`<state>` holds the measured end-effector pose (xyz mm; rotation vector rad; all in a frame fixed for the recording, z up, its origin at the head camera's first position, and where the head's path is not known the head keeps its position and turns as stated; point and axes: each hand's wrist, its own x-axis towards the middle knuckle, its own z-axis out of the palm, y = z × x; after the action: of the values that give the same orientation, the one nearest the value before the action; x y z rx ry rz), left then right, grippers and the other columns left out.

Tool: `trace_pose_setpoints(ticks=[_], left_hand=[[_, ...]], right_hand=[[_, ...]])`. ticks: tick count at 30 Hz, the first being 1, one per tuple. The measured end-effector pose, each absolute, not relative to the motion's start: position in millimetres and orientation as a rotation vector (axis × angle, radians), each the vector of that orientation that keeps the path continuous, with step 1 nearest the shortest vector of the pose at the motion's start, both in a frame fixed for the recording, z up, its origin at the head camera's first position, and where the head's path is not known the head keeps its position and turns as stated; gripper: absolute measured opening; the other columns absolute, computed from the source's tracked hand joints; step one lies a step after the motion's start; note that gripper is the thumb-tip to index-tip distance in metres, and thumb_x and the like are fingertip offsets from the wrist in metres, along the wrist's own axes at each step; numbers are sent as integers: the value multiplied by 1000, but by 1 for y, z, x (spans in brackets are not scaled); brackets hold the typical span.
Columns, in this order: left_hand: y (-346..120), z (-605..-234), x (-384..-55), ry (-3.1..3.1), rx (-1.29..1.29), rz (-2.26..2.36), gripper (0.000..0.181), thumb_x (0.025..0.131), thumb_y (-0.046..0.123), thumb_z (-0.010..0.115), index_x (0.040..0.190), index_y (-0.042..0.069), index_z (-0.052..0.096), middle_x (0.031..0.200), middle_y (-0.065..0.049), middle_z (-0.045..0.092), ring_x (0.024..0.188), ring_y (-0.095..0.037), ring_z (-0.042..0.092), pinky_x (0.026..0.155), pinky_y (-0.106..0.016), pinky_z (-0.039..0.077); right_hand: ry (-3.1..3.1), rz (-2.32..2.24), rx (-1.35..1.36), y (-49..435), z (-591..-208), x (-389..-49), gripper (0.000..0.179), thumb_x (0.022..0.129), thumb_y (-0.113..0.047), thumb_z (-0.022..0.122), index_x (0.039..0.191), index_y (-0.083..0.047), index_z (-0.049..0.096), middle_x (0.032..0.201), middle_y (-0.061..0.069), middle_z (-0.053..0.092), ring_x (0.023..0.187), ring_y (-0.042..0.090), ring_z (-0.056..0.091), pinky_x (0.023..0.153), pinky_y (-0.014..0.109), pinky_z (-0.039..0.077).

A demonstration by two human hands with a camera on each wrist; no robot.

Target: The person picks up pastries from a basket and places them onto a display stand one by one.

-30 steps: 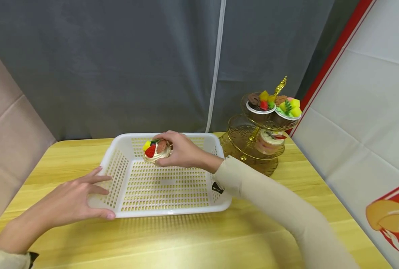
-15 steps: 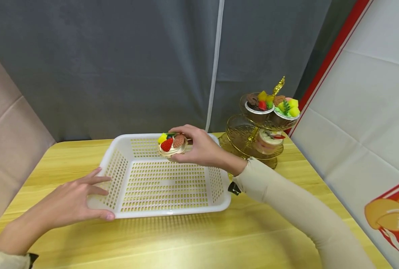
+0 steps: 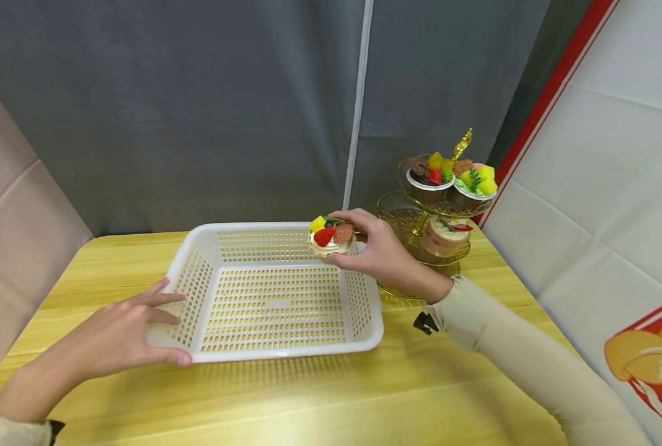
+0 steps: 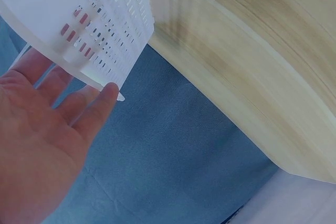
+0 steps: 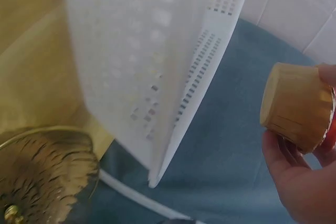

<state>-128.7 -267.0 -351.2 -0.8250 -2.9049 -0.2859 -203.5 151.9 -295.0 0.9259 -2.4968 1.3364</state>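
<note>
My right hand (image 3: 383,255) holds a cupcake (image 3: 331,238) between thumb and fingers over the basket's back right corner. White cream, a red strawberry, a brown biscuit and yellow fruit pieces top it; its plain tan-gold cup (image 5: 296,106) shows in the right wrist view. My left hand (image 3: 121,331) rests on the left end of a white perforated basket (image 3: 281,354), fingers spread over the rim and thumb by the front corner. In the left wrist view the left fingers (image 4: 97,111) touch the basket's rim, and some are partly hidden behind it.
Right of the basket stands a tiered gold stand (image 3: 398,217). A chocolate cupcake (image 3: 431,179) and a green-topped cupcake (image 3: 475,184) sit on its top tier, with a cream dessert cup (image 3: 446,235) below. A grey curtain (image 3: 225,111) hangs behind the wooden table (image 3: 320,402).
My right hand has carried the cupcake rightward, from over the basket's middle to over its back right corner, near the stand. The left hand and basket have stayed put.
</note>
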Motion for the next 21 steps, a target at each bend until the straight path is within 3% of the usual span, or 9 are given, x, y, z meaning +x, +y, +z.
trace_pose_setpoints(ticks=[12, 18, 21], left_hand=[[-265, -350, -129, -2909, -832, -280, 69, 65, 75, 75, 101, 16, 79, 132, -2, 64, 136, -43, 42, 71, -58, 50], [-265, -350, -129, -2900, -839, -278, 69, 65, 75, 75, 99, 15, 79, 132, -3, 64, 135, -43, 42, 72, -58, 51], [-265, -350, -129, -2895, -843, -280, 68, 65, 75, 75, 99, 15, 79, 131, -3, 64, 135, -43, 43, 73, -58, 51]], right_hand=[[-2442, 1284, 691, 198, -304, -199, 62, 81, -14, 84, 137, -9, 58, 121, 8, 59, 101, 17, 61, 83, 18, 48], [-2396, 1221, 590, 219, -310, -200, 61, 81, -11, 83, 137, -7, 57, 114, 9, 62, 92, 15, 59, 76, 16, 46], [-2388, 1162, 529, 227, -313, -199, 61, 80, -12, 83, 136, -7, 58, 108, 7, 64, 77, 14, 54, 66, 19, 42]])
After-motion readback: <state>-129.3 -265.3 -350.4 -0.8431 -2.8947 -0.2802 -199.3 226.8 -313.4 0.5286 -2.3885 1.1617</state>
